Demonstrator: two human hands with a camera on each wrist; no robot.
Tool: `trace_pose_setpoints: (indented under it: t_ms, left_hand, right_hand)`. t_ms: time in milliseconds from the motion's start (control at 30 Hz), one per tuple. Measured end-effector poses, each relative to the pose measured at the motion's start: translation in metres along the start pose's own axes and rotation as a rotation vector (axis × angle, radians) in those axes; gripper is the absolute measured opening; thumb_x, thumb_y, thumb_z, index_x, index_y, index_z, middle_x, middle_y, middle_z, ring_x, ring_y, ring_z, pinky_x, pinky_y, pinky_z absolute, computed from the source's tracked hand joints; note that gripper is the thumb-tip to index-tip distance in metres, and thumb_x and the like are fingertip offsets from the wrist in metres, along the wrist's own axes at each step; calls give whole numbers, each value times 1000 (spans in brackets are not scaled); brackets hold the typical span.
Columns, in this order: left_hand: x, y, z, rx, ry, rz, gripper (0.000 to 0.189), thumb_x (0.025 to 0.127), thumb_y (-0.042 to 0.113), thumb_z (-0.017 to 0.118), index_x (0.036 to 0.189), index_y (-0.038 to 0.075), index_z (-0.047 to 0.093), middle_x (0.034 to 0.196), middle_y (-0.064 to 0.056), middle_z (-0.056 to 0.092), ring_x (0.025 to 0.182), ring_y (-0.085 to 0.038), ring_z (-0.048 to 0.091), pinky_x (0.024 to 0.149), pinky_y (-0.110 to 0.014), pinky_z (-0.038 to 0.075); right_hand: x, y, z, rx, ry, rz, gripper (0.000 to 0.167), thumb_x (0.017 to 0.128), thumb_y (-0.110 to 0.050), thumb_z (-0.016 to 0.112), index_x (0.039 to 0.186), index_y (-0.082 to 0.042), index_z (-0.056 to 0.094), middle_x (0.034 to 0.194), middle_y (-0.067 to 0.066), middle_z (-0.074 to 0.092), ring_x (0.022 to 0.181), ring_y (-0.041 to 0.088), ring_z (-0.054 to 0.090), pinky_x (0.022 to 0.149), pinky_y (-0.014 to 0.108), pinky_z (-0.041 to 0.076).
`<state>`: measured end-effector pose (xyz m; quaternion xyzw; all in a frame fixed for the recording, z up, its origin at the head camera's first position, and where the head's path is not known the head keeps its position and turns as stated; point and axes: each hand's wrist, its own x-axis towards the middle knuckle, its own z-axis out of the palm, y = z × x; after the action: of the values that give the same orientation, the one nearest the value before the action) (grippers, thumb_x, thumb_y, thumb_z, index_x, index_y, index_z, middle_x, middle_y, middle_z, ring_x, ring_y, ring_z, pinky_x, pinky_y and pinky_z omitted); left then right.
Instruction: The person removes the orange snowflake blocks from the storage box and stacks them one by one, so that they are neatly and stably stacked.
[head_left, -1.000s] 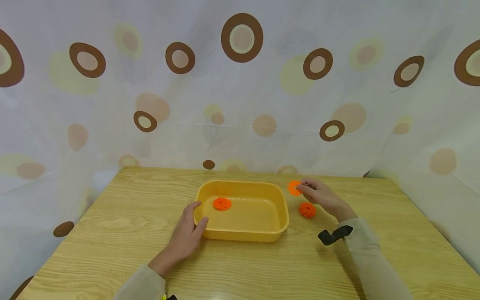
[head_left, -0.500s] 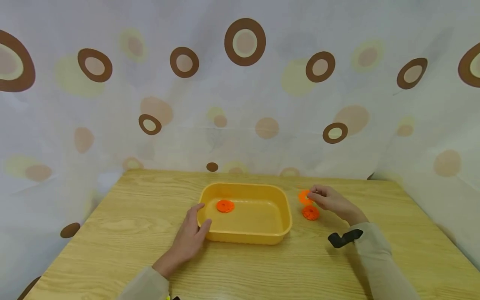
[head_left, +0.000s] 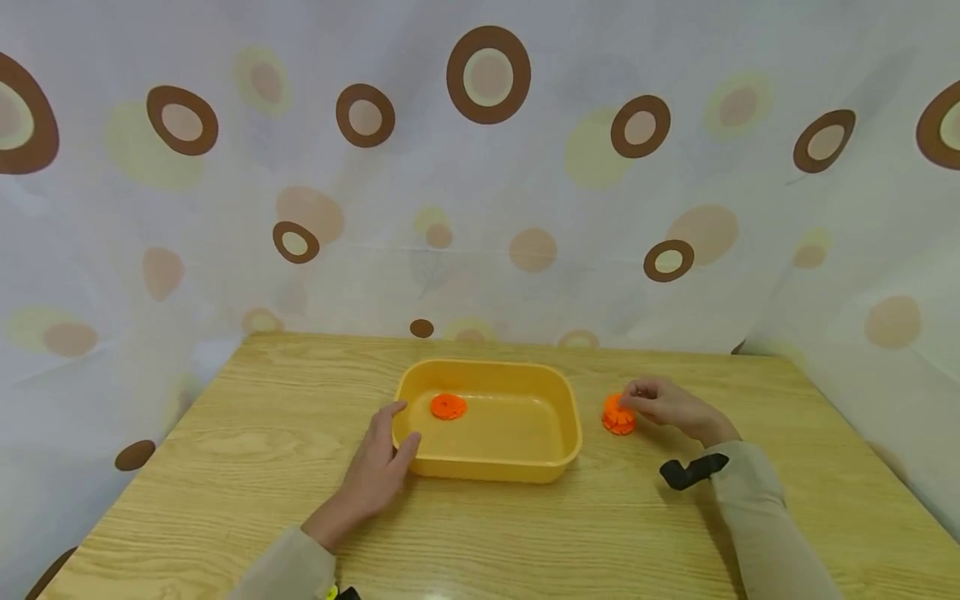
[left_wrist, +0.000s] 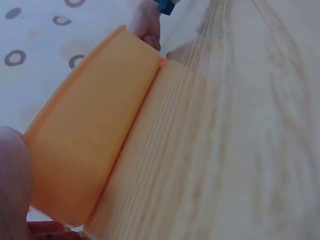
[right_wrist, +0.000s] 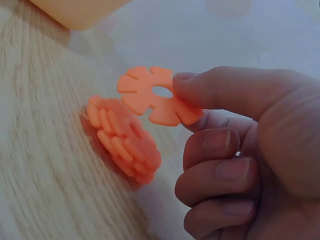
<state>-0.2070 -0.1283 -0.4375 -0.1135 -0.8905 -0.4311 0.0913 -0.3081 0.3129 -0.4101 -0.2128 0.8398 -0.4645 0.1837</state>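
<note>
Between thumb and forefinger my right hand [head_left: 671, 410] pinches an orange slotted plastic disc [right_wrist: 145, 95], flower-shaped with a hole in its centre. Just below it on the table stands a stack of similar orange discs [right_wrist: 125, 137], apart from the held one in the right wrist view. My left hand [head_left: 373, 471] grips the left end of a yellow plastic basin [head_left: 487, 471], its thumb at the front rim and its fingers along the left side. Inside the basin, toward the left, lies another small pile of orange discs [head_left: 448, 407].
The basin stands on a wood-grain table [head_left: 480, 542], left of the stack. A white curtain [head_left: 480, 200] with brown and beige circles hangs behind the table and along both sides. A black strap piece [head_left: 693, 472] sticks out at the right wrist.
My right hand has moved right and down with the disc, from beside the basin's far right corner to just over the stack. The left hand stays on the basin.
</note>
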Motion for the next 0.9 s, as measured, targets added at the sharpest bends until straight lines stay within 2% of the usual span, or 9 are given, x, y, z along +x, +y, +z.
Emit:
trace_pose_setpoints:
  t_ms: [167, 367, 433, 633, 900]
  left_hand:
    - [0, 0, 0, -5, -1, -4, 48, 101, 23, 48, 141, 1, 33, 141, -25, 39, 133, -40, 39, 109, -56, 31]
    - [0, 1, -1, -8, -1, 0, 48, 101, 22, 49, 140, 0, 33, 140, -25, 40, 133, -40, 39, 109, -56, 31]
    - [0, 1, -1, -7, 0, 4, 47, 101, 22, 49, 140, 0, 33, 140, -25, 40, 132, -40, 40, 108, -56, 31]
    - [2, -1, 0, -5, 2, 8, 47, 101, 22, 48, 140, 0, 33, 139, -25, 40, 132, -39, 40, 108, -56, 32]
    - [1, -1, 0, -10, -9, 1, 48, 101, 22, 48, 140, 0, 32, 140, -25, 39, 132, -39, 40, 109, -55, 31]
  right_hand:
    - [1, 4, 0, -21, 0, 46, 28, 99, -20, 54, 98, 7, 58, 67, 1, 44, 53, 15, 33, 51, 28, 31]
    - [1, 7, 1, -32, 16, 36, 26, 98, -19, 55, 96, 7, 58, 78, 3, 52, 63, 15, 40, 61, 26, 36]
    - [2, 8, 2, -70, 32, 38, 25, 98, -20, 55, 96, 5, 59, 80, 2, 52, 65, 15, 42, 62, 26, 37]
    - [7, 8, 3, -209, 102, 119, 28, 98, -30, 56, 100, -2, 62, 87, 4, 54, 73, 15, 44, 67, 27, 35]
    - [5, 9, 7, -175, 114, 142, 28, 98, -27, 56, 104, 0, 60, 91, 5, 59, 74, 15, 48, 66, 26, 40]
